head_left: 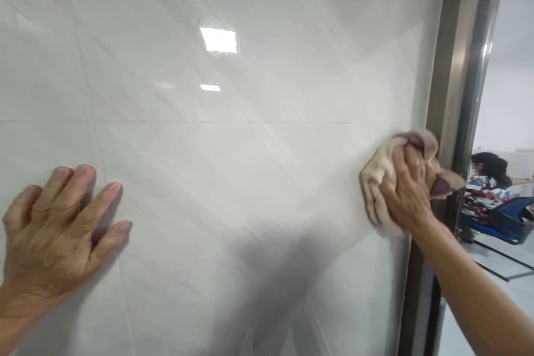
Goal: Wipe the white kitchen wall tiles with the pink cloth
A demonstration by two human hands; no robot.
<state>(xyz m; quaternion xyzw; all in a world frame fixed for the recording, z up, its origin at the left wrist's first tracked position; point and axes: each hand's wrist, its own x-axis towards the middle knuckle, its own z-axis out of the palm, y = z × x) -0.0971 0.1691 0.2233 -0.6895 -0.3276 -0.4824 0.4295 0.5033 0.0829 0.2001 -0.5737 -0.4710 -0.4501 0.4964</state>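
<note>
A glossy, pale grey tiled wall (pixel 233 178) with faint veining fills most of the view. At the left, my left hand (pixel 58 233) rests against the tiles with its fingers spread, holding nothing. Over on the right, my right hand (pixel 409 186) grips a bunched cleaning cloth (pixel 377 178), cream with purplish-brown patches. The cloth lies against the wall near its right edge, and one corner of it reaches over the metal frame (pixel 448 78). My palm and the cloth's underside are hidden.
The upright metal frame borders the wall on the right. Beyond it, a person (pixel 490 183) with dark hair and patterned clothing is near a dark blue chair (pixel 513 219). Ceiling light reflections (pixel 219 40) and a soft shadow show on the tiles.
</note>
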